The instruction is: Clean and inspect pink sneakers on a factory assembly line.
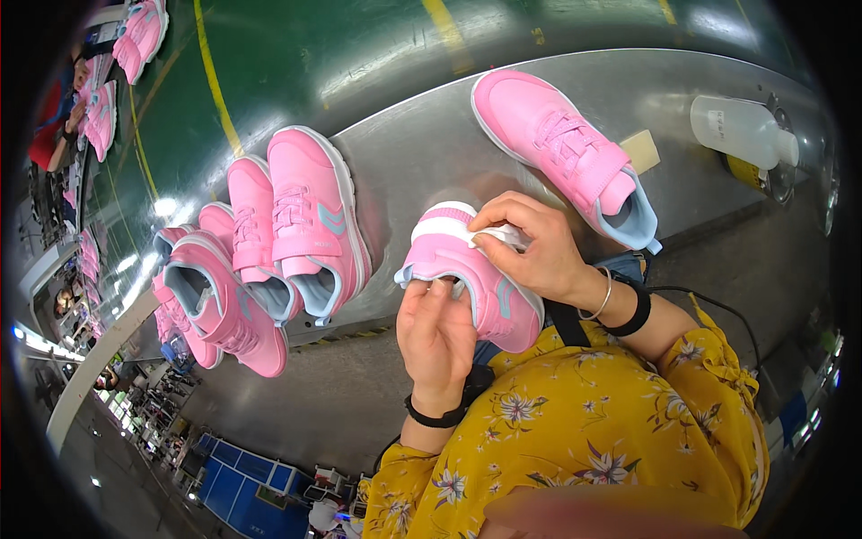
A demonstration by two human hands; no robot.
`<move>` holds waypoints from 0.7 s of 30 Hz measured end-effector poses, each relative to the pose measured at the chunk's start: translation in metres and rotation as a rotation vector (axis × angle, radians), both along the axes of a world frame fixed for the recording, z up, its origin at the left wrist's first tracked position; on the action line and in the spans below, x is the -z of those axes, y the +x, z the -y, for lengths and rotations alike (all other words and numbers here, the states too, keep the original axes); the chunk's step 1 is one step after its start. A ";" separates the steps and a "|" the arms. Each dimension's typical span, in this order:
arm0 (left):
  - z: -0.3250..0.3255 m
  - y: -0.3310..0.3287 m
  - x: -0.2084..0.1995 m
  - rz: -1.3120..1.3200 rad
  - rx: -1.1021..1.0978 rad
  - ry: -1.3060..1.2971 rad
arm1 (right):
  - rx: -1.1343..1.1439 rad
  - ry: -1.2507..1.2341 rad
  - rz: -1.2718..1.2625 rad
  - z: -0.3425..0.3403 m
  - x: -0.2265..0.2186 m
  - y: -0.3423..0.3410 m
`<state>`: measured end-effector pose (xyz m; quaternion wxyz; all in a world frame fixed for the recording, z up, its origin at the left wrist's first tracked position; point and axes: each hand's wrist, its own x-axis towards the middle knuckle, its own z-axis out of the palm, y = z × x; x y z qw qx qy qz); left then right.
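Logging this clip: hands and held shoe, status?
Left hand holding pink shoe. Right hand pinching white cloth-like piece near sole. Another shoe just beyond; nothing visibly blocking.

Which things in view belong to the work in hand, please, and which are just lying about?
In hand:
pink shoe, held at its opening by the left hand
white cloth or tissue, pinched in the right hand

Apparently just lying about:
row of shoes at left
separate shoe ahead
plastic bottle
pale block

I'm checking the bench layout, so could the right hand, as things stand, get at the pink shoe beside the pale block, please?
Probably yes: the right hand is near that pink shoe and the way looks free, though the hand pinches a white cloth-like piece.
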<state>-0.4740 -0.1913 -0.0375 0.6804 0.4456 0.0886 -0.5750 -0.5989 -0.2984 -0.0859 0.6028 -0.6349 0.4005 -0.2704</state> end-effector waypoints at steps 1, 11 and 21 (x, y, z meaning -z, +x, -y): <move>-0.001 0.000 0.000 0.012 0.005 -0.004 | -0.020 0.012 -0.019 0.002 -0.002 0.001; 0.005 -0.003 -0.002 -0.035 -0.012 -0.016 | -0.057 0.104 -0.102 0.009 -0.005 0.001; -0.003 -0.001 0.004 -0.071 -0.018 -0.058 | -0.070 0.312 -0.053 0.011 -0.004 -0.002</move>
